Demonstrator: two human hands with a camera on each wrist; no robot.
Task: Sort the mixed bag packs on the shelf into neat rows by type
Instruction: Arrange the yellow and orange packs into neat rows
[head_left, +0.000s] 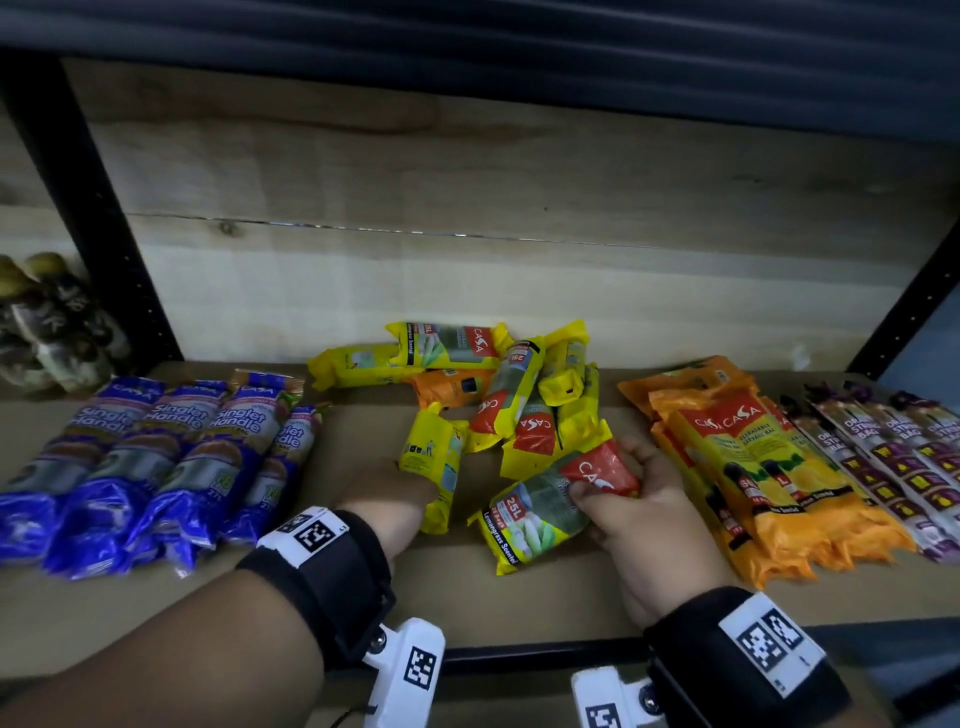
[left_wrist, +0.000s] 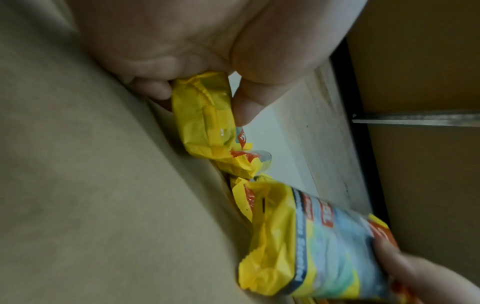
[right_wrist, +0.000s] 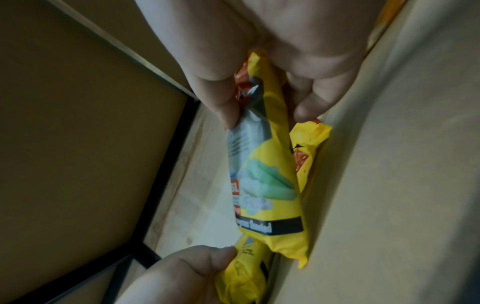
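The tan wooden shelf (head_left: 363, 597) carries a blue plastic pack row (head_left: 156, 467) at left, orange and purple rows at right, and a yellow jumble (head_left: 498, 395) mid-back. The left hand (head_left: 387, 499) pinches one plain yellow plastic pack (head_left: 434, 467); the right hand (head_left: 644, 514) grips a yellow red-topped pack (head_left: 550, 504) by its end.

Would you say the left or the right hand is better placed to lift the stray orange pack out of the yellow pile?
Probably the left hand: the orange pack lies just beyond it, while the right hand sits further off.
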